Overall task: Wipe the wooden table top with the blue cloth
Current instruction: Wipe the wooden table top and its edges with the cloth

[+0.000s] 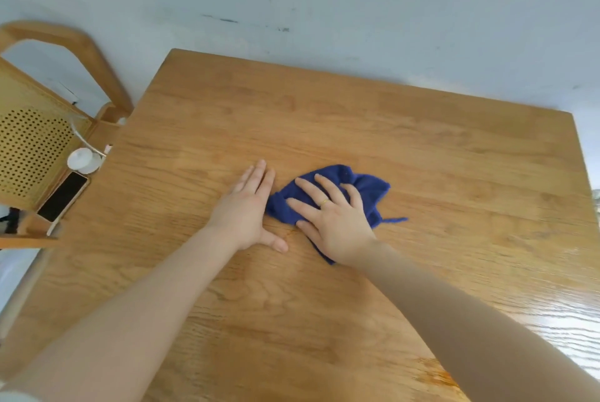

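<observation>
Blue cloth [357,187] under right hand [334,223]

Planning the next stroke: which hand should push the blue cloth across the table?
Right. The right hand already lies spread on the blue cloth; the left hand rests flat on the bare wooden table top beside it.

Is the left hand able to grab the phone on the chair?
Probably yes. The left hand lies flat on the table, holding nothing, and nothing stands between it and the phone.
</observation>
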A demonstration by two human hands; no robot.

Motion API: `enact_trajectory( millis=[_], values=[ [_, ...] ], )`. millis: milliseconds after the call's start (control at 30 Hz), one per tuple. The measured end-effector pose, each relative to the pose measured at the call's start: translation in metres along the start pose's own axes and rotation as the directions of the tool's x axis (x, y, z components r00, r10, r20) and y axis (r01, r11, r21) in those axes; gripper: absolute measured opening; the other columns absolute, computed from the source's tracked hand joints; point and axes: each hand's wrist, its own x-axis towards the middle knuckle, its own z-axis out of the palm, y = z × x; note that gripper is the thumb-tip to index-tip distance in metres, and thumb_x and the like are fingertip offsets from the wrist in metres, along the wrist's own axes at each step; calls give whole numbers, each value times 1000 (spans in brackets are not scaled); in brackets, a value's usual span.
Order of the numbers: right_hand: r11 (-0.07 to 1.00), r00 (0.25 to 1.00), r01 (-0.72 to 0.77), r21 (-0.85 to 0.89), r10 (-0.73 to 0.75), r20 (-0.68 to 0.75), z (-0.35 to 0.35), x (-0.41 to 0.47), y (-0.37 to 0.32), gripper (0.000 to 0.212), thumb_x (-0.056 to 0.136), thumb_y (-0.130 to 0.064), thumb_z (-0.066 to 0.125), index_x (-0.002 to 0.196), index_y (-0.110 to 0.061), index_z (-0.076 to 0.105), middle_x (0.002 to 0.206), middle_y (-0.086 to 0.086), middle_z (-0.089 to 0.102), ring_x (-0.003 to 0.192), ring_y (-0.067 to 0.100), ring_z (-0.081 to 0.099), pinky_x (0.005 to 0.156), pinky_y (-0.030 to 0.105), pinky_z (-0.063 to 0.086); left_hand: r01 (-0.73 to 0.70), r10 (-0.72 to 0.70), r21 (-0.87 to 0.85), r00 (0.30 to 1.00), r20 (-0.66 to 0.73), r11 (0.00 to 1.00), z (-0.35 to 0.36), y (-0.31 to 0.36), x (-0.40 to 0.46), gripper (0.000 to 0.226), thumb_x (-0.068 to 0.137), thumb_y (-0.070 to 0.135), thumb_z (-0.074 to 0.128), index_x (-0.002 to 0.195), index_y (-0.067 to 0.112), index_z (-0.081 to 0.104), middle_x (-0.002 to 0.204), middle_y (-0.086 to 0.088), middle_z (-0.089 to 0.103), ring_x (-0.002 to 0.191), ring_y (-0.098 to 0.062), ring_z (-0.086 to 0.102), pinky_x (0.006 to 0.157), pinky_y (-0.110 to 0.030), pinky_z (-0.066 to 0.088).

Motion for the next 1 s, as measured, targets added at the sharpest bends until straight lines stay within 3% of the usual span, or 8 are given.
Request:
enact_trajectory(
  millis=[100, 267, 333, 433, 533, 633, 800, 1000],
  values=[
    [1000, 1000, 24, 13, -24, 20, -5, 17, 10, 46, 91, -49, 25, 129, -38, 49, 147, -3, 38, 134, 28, 35, 101, 55, 28, -23, 23, -59, 1000, -1, 998, 1, -3, 2, 139, 52, 67, 75, 148, 18, -13, 154, 3, -27, 143, -15, -18, 119, -35, 6],
    [932, 933, -360, 43, 360, -3, -9, 62, 8, 44, 98, -46, 24, 142, -42, 24, 157, -7, 9, 143, 23, 5, 110, 50, 6, -104, 123, -198, 988, 90, 975, -6, -23, 5, 137, 55, 63, 76, 149, 17, -13, 153, 6, -28, 142, -12, -20, 117, -31, -2],
    [930, 931, -364, 51, 364, 17, -6, 59, -5, 45, 97, -48, 25, 142, -43, 23, 157, -6, 7, 143, 23, 2, 110, 52, 4, -121, 142, -172, 983, 118, 978, -14, -35, 5, 130, 59, 60, 76, 149, 19, -9, 153, 6, -29, 143, -15, -18, 117, -33, 1],
    [976, 977, -212, 49, 211, 35, -1, 29, -33, 47, 96, -51, 23, 142, -40, 27, 157, -5, 8, 143, 25, 3, 110, 53, 3, -141, 140, -4, 984, 110, 990, -20, -50, 0, 118, 64, 59, 74, 150, 25, 1, 153, 4, -29, 144, -26, -13, 116, -42, 7],
    [985, 984, -172, 27, 171, 50, 7, 7, -62, 56, 90, -56, 10, 141, -40, 30, 156, -4, 13, 143, 26, 8, 109, 53, 6, -137, 132, 39, 985, 109, 990, -21, -65, -8, 123, 63, 60, 74, 151, 23, -5, 153, 5, -28, 144, -25, -15, 115, -46, 5],
    [974, 973, -227, -5, 227, 49, 7, 21, -57, 52, 93, -54, 13, 140, -41, 29, 156, -6, 14, 143, 25, 10, 109, 52, 8, -140, 137, 64, 990, 41, 988, -28, -78, -8, 126, 62, 60, 75, 150, 20, -6, 154, 6, -27, 143, -20, -18, 115, -47, 6],
    [893, 893, -450, 10, 450, -4, 1, 72, -33, 44, 98, -49, 19, 141, -43, 25, 156, -7, 10, 143, 23, 4, 111, 52, 5, -147, 160, 300, 987, -18, 943, -33, -102, -6, 128, 61, 70, 66, 150, 15, -8, 154, -6, -26, 143, -24, -18, 116, -43, 1],
    [914, 913, -404, -28, 402, -71, 17, 44, -78, 44, 96, -45, 26, 138, -37, 36, 154, -2, 23, 140, 27, 19, 107, 55, 15, -111, 136, 320, 989, -56, 941, -31, -109, -1, 138, 52, 78, 64, 149, 14, -11, 152, -11, -29, 143, -26, -17, 116, -38, -4]
  ],
)
